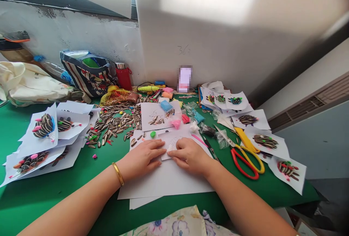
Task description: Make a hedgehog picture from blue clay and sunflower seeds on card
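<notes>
My left hand (145,158), with a gold bangle at the wrist, lies flat with fingers stretched out on white paper. Its fingertips touch the left edge of a small white sheet (165,135) bearing a faint dotted drawing. Curled over that drawing, my right hand (191,155) presses down with bent fingers; whatever may be under its fingertips is hidden. Larger white sheets (163,181) lie beneath both hands. Just beyond are a green clay lump (153,134), a few sunflower seeds (133,142) and a pink clay strip (199,140).
Scissors (244,152) and a yellow utility knife (246,139) lie to the right. Seed-decorated cards (265,141) line the right; more cards (43,130) are stacked left. Loose seeds (114,123), clay packets (166,106), a red bottle (123,76) and bags (29,83) stand farther back.
</notes>
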Action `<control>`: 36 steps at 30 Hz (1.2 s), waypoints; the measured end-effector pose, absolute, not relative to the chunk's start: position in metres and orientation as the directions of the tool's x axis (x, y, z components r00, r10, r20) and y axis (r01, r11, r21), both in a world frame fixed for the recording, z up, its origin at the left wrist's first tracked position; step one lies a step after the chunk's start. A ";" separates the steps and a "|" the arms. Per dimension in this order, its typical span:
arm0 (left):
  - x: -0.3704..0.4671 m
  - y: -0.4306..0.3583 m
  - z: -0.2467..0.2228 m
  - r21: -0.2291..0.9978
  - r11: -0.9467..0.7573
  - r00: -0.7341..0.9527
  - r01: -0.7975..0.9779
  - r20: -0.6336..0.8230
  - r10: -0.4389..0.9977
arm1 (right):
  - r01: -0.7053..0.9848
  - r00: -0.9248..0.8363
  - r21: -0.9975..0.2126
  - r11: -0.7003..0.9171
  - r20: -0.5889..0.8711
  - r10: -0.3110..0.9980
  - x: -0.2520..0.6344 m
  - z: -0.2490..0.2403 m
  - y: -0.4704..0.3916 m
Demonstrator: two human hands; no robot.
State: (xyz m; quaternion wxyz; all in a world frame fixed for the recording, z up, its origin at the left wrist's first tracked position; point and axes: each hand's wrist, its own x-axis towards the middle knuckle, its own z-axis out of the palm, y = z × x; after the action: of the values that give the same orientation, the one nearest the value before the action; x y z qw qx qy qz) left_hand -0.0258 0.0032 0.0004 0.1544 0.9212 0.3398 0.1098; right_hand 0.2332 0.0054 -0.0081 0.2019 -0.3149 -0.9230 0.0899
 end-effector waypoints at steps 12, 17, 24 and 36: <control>-0.025 0.002 -0.001 0.356 -0.731 0.742 0.583 0.134 0.657 | 0.527 -0.642 -0.388 0.756 0.400 0.654 0.239 -0.016 0.011; -0.022 -0.002 -0.002 0.293 -0.748 0.751 0.596 0.125 0.648 | 0.574 -0.599 -0.430 0.697 0.359 0.715 0.241 -0.015 0.013; -0.018 -0.004 -0.002 0.213 -0.756 0.758 0.619 0.093 0.646 | 0.568 -0.604 -0.446 0.692 0.345 0.718 0.241 -0.014 0.012; -0.016 -0.004 0.001 0.212 -0.742 0.750 0.636 0.056 0.659 | 0.604 -0.635 -0.347 0.718 0.334 0.696 0.236 -0.015 0.008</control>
State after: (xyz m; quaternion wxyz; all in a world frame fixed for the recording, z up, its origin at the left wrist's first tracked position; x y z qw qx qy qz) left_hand -0.0164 -0.0039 0.0010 0.0902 0.9311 0.3476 0.0640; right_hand 0.2361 0.0083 -0.0152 0.2269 -0.3617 -0.8985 0.1016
